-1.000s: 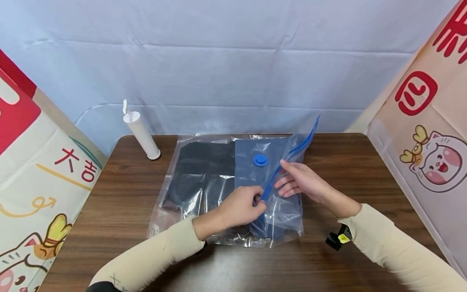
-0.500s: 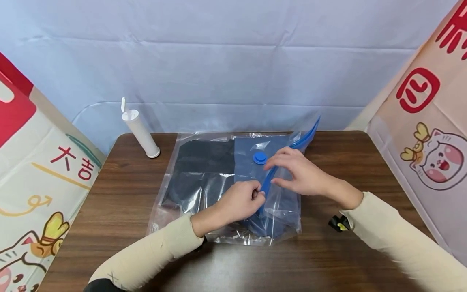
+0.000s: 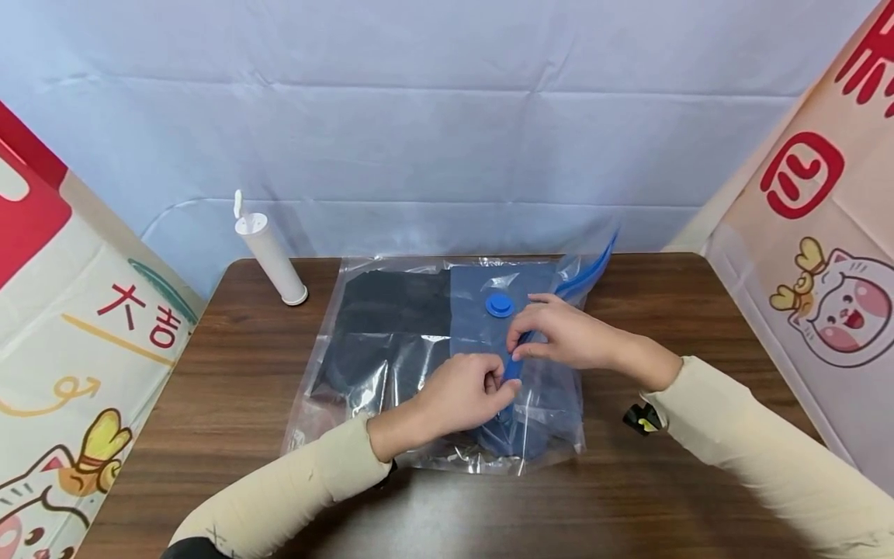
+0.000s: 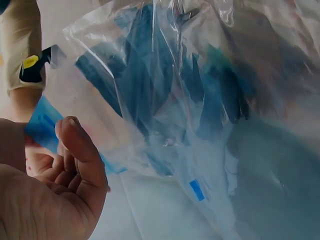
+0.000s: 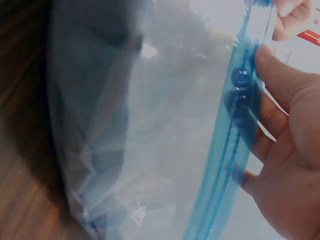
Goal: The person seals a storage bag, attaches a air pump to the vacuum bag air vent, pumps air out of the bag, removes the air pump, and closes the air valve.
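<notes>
A clear vacuum storage bag [image 3: 314, 423] lies on the table, with dark cloth [image 3: 398, 303] and blue cloth [image 3: 469, 287] inside. Its top face carries a round blue valve [image 3: 499, 304]. The blue zip strip [image 5: 232, 125] along the bag's mouth is raised and slants across the right part. My left hand [image 3: 464, 390] pinches the strip's near end between thumb and curled fingers. Just beyond it, my right hand [image 3: 569, 334] grips the same strip, thumb on one side and fingers behind, as the right wrist view shows. The strip's far end stands up at the back, free of both hands.
A white hand pump [image 3: 272, 260] stands upright at the table's back left corner. Behind the wooden table [image 3: 649, 497] hangs a pale cloth backdrop [image 3: 433, 147], with printed cartoon panels [image 3: 803, 233] at both sides.
My right hand first lay open beside the strip, then turned over it with fingers curling, and now grips it close to my left hand. The left hand keeps its pinch.
</notes>
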Tool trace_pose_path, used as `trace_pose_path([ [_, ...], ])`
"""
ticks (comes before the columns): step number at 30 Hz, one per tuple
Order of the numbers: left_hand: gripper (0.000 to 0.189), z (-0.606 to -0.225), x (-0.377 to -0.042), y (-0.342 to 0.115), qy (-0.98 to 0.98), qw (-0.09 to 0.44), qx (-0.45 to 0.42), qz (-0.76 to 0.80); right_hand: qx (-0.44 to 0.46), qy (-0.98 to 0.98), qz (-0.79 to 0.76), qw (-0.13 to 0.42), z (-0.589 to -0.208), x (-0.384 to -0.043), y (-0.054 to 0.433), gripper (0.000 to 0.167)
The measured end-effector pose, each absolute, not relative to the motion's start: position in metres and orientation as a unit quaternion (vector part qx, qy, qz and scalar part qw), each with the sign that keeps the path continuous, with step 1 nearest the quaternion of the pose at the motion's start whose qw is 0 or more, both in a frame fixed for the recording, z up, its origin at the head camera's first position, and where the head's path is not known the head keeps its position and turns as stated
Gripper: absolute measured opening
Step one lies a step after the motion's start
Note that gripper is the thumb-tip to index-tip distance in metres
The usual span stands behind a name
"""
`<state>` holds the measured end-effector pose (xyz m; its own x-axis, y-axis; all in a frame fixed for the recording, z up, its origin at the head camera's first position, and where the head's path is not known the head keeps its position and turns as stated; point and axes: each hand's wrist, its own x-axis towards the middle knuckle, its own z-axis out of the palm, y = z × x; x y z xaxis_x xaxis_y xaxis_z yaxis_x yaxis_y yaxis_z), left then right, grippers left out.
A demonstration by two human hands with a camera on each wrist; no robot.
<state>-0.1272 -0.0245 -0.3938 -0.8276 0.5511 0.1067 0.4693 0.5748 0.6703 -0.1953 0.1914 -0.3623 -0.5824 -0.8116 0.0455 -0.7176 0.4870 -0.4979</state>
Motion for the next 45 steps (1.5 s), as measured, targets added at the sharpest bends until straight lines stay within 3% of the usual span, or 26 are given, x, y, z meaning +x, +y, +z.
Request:
trace_pose_path([
  [8,0.038,-0.396,-0.127,-0.025,0.891,0.069,0.257,0.368,-0.444,0.861,-0.235,0.079,-0.368,-0.193,0.194,0.009],
  [34,0.039,-0.405,-0.124,-0.022,0.893,-0.006,0.284,0.350,-0.493,0.841,-0.220,0.033,-0.383,-0.185,0.191,0.006],
  [45,0.036,-0.406,-0.128,-0.023,0.884,-0.028,0.284,0.371,-0.450,0.861,-0.233,0.037,-0.375,-0.185,0.196,0.001],
])
